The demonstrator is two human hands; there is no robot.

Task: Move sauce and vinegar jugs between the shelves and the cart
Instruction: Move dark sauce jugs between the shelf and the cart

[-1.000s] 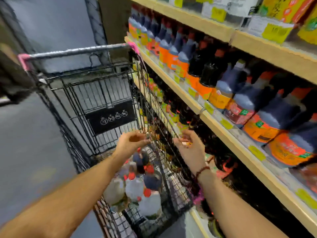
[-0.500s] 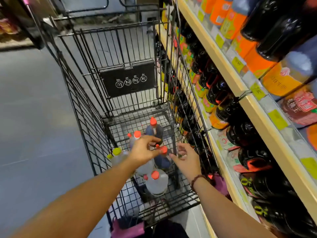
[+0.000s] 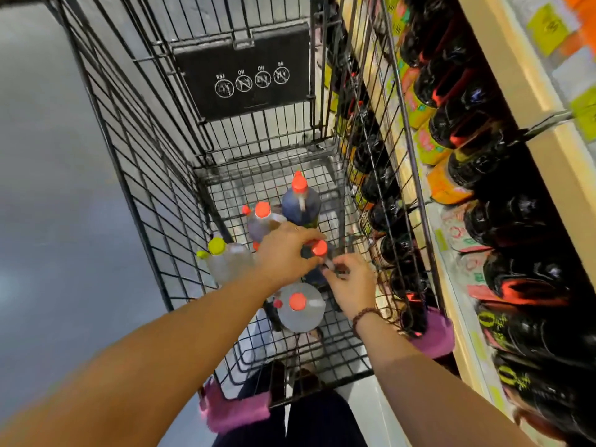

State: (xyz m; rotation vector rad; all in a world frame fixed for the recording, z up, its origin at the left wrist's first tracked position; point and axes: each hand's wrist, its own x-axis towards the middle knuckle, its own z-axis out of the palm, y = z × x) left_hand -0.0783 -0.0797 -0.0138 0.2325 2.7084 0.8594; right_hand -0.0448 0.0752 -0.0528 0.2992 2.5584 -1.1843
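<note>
Fingers of the left hand curl round the top of the dark jug down in the cart, the right hand pinches its handle, and a fast pull could knock over the clear jug beside it.

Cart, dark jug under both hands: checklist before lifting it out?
1. Does the left hand grip the dark jug at its neck: ok.
2. Does the right hand hold the jug's handle: cannot tell. Its fingers curl there, but the spot is blurred.
3. Is the red cap on: ok.
4. Is the way up clear: ok. The cart is open on top, with nothing over the jug.
5. Is the clear jug nearest the person free of the dark jug: cannot tell.
6. Is there a free slot on the shelf: cannot tell. The rows in view look full.
</note>
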